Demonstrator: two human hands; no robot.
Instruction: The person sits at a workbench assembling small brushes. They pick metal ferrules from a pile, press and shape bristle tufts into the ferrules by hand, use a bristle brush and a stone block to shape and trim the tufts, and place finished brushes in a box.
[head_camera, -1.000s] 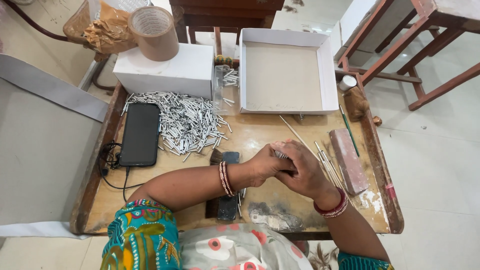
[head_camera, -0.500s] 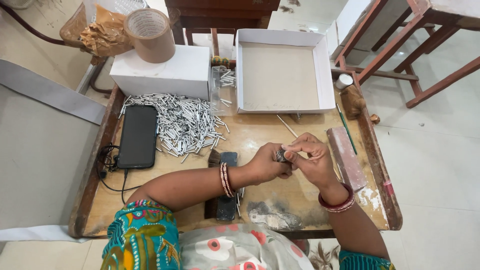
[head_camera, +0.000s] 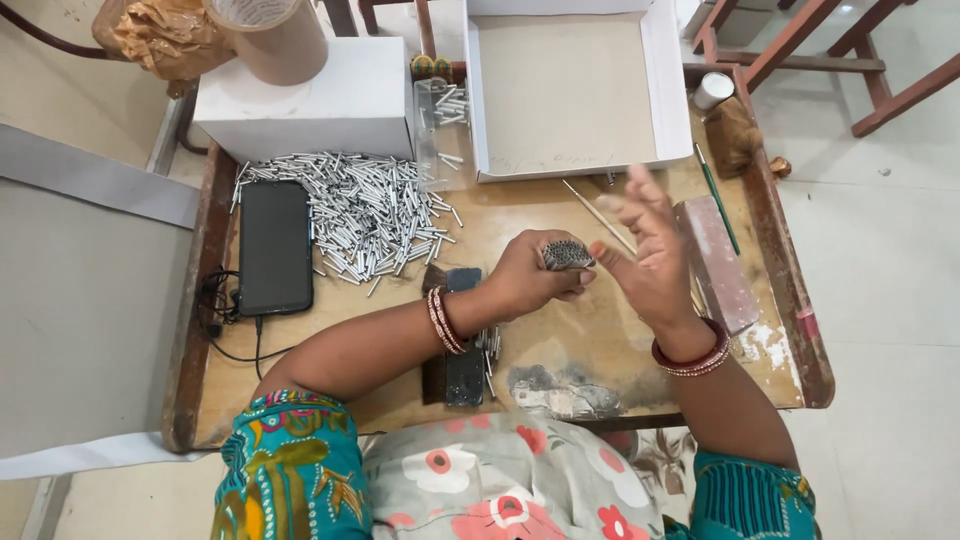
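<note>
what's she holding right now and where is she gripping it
The left hand grips a tight bundle of small metal tubes around its sides, ends showing. The right hand is open beside it, holding nothing.
</note>
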